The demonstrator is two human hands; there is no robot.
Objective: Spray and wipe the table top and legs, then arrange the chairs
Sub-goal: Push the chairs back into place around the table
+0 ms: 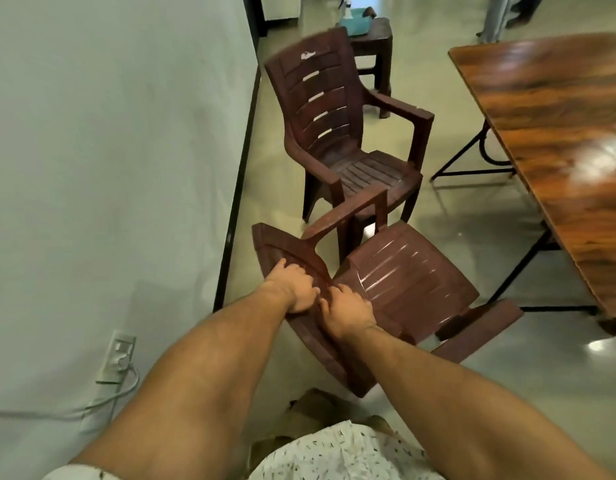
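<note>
My left grip (296, 289) and right grip (348, 313) both clamp the backrest top edge of the tilted armchair (414, 275). A second armchair (334, 109) stands upright just beyond, near the wall (109, 150). Open floor (455, 209) separates both from the surface (559, 109) edge on my right. Armchairs: two.

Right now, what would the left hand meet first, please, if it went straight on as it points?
Probably the armrest of the tilted chair that the left hand grips by its backrest; the second chair stands behind that, though depth is unclear.
</note>
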